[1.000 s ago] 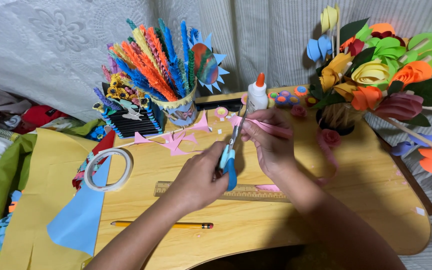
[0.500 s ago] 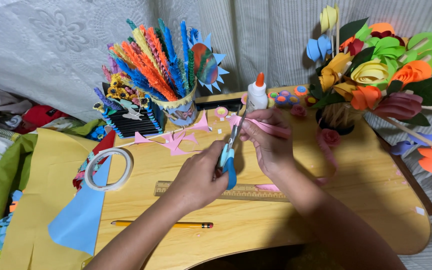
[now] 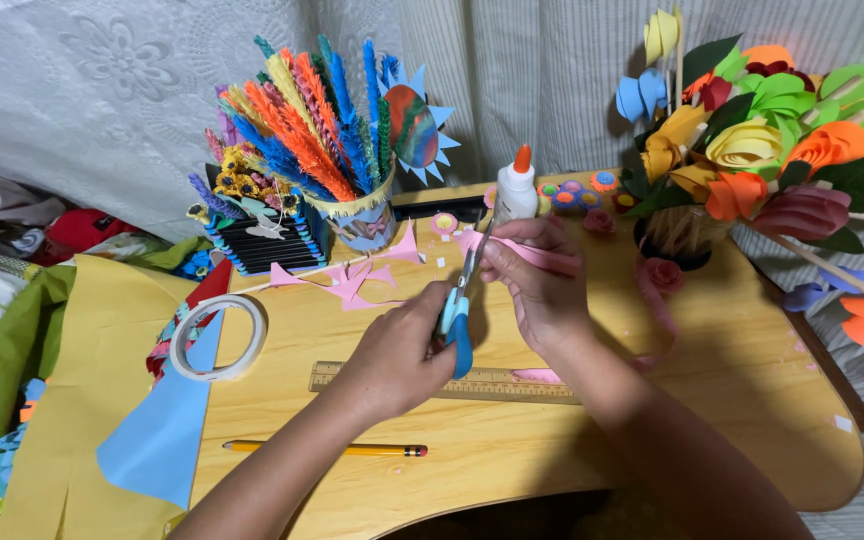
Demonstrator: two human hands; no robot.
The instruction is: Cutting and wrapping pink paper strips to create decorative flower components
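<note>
Pink paper strip [image 3: 537, 255] pinched in right hand [image 3: 542, 290]

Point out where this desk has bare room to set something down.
Bare wood lies right of the right hand, below the paper bouquet, and along the near edge beyond the pencil. The back, around the glue bottle and pink scraps, is crowded.

Home craft corner: paper flowers [image 3: 752, 150], glue bottle [image 3: 516, 190], tape roll [image 3: 217, 337].
</note>
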